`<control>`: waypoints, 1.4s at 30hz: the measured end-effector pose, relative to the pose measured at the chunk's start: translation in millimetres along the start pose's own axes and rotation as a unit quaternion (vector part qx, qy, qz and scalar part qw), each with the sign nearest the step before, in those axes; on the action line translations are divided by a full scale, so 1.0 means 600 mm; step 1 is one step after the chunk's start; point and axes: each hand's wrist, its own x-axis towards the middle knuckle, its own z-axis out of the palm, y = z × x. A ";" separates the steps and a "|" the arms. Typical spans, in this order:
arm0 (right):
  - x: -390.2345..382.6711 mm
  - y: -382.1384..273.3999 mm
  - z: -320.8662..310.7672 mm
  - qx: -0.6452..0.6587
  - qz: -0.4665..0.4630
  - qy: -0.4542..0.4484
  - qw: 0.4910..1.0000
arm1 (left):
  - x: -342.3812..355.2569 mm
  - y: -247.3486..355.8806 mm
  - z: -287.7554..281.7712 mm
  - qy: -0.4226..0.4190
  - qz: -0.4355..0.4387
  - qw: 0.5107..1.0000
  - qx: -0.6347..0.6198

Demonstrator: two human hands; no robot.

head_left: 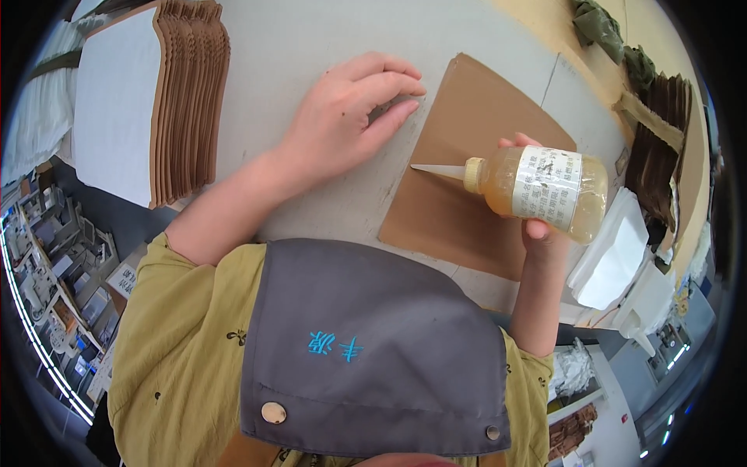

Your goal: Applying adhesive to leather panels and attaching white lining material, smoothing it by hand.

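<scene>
1. A right hand (538,233) grips a squeeze bottle (506,183) of cloudy amber contents, tipped nearly level, its pale nozzle (440,169) aimed left along the edge of a brown panel (443,124) lying on the pale worktable (299,39).

2. The left hand (350,109) rests palm down just beside the panel's upper left edge, fingers loosely curled and thumb a little apart; I see nothing in its grasp.

3. From my distant post, I judge a spill the chief risk: too hard a squeeze could flood the panel's edge or run onto the table.

4. The panel appears unpinned, so a dragging nozzle could skew it. A stray drip or a sideways knock could reach the folded white sheets (615,249) at right.

5. Hidden from me: most of the right hand's grip, behind the bottle, and the left palm. I cannot tell whether the nozzle touches the panel or hovers, nor whether any liquid is out. Fisheye bending blurs the brown stack (194,105) at far left.
</scene>
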 end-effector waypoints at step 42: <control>-0.070 -0.088 -0.249 -0.084 -0.125 0.211 0.966 | -0.212 0.058 -0.038 0.060 -0.062 0.951 0.297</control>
